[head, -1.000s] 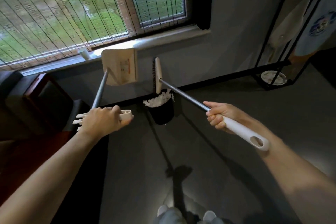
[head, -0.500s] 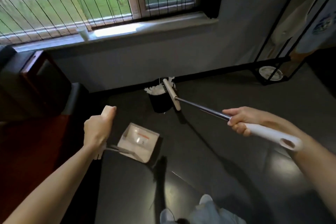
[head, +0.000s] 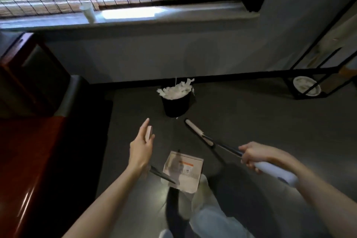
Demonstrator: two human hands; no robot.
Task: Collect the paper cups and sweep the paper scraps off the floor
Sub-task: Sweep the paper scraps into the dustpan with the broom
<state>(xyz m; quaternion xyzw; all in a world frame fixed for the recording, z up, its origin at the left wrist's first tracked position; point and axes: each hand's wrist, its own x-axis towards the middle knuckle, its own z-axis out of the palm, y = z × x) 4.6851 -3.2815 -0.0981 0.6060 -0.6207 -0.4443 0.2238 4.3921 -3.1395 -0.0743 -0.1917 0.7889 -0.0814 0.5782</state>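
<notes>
Plainly the sweeping side looks close to done. The torn white paper scraps (head: 174, 91) sit heaped in the small round black bin (head: 176, 105), which stands on the dark grey floor (head: 251, 114) by the wall. Only a tiny pale speck shows on the ground at the bin's foot, too small to name.

The right hand (head: 251, 157) is curled tight round the long broom (head: 199, 132), fingers wrapped where the white plastic grip meets the metal rod. The broom's long axis runs from that hand up and to the left, with the pale head lying just short of the bin.

The left hand (head: 142, 147) has its fingers stretched out straight. The pale top of the handle of the beige square dustpan (head: 183, 172) lies against its palm; whether the thumb pinches that handle I cannot tell. The pan itself appears to rest on the floor between the two hands, close by the person's feet.

What is left, by my reckoning, is the white paper cup (head: 87, 12). It stands upright on the grey windowsill (head: 173, 19), ahead and off to the left, well apart from both hands. The left hand is the nearer and the right is taken up with the broom. So the reach falls to the left hand, up toward the sill, once the dustpan handle is let go or propped.
</notes>
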